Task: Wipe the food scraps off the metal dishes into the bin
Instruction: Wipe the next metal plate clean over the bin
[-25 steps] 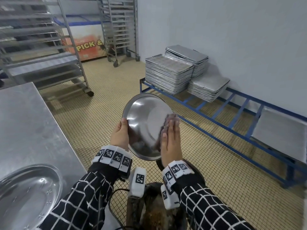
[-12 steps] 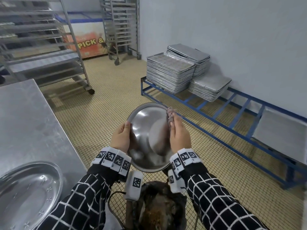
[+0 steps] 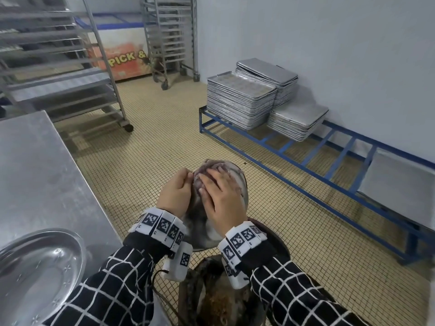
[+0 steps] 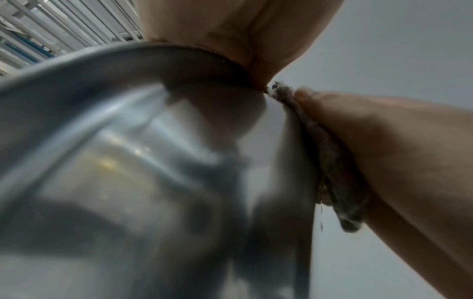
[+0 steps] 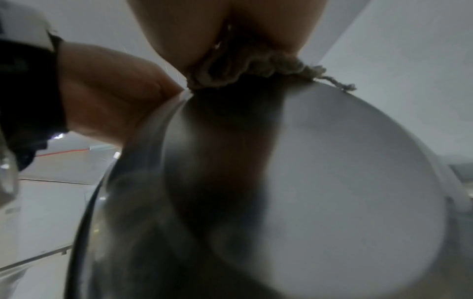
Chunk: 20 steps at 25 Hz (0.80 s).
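Right now the round metal dish (image 3: 237, 184) is up on edge in front of me, tilted, directly above the bin (image 3: 219, 300), which shows brown scraps inside. My left hand (image 3: 175, 196) grips the dish by its left rim, fingers curled round the edge; in the left wrist view the rim runs right into the curled fingers (image 4: 230, 36). My right hand (image 3: 221, 196) lies flat on the dish's face, fingers straight and spread, pressing a grey-purple rag (image 3: 207, 171) against the metal near the upper rim. Rag sticks out past my fingertips at the top. In the right wrist view the rag (image 5: 245, 68) is bunched between palm and dish (image 5: 332, 182), with a frayed thread hanging off its right end. In the left wrist view the rag (image 4: 330, 161) is squashed flat between the right hand (image 4: 396, 161) and the dish (image 4: 128, 161); the dish surface there is blurred.

Second metal dish (image 3: 40, 274) lies flat on the steel table (image 3: 42, 165) at my lower left, well apart from the one held. Both wrists carry white marker bands over black checked sleeves (image 3: 113, 288). Further out: tiled floor (image 3: 164, 137), a blue low rack (image 3: 313, 156) along the wall holding stacks of baking trays (image 3: 240, 100), wheeled tray trolleys (image 3: 58, 67) at the back left, and a chest freezer (image 3: 122, 55) lettered "PICK &".
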Tool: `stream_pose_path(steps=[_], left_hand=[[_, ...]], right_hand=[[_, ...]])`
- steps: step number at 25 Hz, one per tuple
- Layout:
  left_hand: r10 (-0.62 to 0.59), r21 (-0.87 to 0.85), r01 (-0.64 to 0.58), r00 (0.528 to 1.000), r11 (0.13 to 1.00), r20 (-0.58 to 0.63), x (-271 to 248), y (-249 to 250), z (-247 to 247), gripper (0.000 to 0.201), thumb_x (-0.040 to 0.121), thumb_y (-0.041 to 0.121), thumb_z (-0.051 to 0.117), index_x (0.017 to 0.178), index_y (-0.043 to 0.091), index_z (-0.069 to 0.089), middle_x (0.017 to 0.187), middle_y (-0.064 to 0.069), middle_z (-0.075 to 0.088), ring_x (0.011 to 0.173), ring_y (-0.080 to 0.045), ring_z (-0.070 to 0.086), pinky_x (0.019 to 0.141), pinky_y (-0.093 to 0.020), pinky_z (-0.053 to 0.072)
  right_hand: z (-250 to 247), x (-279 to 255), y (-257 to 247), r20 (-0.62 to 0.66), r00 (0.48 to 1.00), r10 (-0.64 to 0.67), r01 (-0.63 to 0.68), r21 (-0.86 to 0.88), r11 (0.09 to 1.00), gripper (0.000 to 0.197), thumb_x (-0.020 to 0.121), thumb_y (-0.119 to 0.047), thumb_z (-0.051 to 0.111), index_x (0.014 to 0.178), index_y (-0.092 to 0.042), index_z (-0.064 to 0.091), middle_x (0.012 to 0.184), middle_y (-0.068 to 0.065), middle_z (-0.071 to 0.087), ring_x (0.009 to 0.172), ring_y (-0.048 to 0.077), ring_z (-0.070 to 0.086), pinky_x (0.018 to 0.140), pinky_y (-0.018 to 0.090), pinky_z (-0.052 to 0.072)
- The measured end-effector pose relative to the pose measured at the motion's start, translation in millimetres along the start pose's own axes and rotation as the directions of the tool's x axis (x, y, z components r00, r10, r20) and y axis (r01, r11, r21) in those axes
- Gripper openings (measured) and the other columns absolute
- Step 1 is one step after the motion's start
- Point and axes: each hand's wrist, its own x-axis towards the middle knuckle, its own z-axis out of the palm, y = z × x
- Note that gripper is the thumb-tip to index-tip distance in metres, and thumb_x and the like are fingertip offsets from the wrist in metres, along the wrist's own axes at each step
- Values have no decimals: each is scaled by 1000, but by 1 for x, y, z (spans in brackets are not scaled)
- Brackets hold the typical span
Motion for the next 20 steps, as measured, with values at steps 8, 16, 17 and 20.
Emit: stream_pose_path(steps=[8,16,17,20], left_hand=[[3,-28,-4,1000,1000,-15,6,-1,-5,28,101,27,39,78,15,50,69,0,51,68,-20,47,72,-40,43],[21,51,-20,1000,999,-17,12,5,4,26,100,21,41,79,11,54,69,1,53,66,-15,47,60,-27,35],[34,45,-33,999,998,-21,13,7,5,27,100,21,42,76,14,53,68,1,53,64,-14,46,59,-27,35],[52,-21,-53,996,998,-71,10,12,7,30,100,22,41,74,12,51,65,1,51,61,-13,44,59,-26,37]], right_hand=[[1,16,45,157,755,637,-644,361,675,43,102,-34,32,129,-10,54,124,7,56,116,21,53,90,23,41],[10,9,8,-26,997,77,-75,82,994,43,99,-35,33,132,-16,53,141,0,49,137,17,35,116,37,24],[10,11,4,-40,997,72,-71,38,997,43,99,-36,32,133,-18,52,142,-1,47,138,18,32,116,41,23],[6,25,7,-157,952,262,-260,34,965,49,98,-41,27,135,-18,49,144,-1,44,138,19,31,115,40,24]])
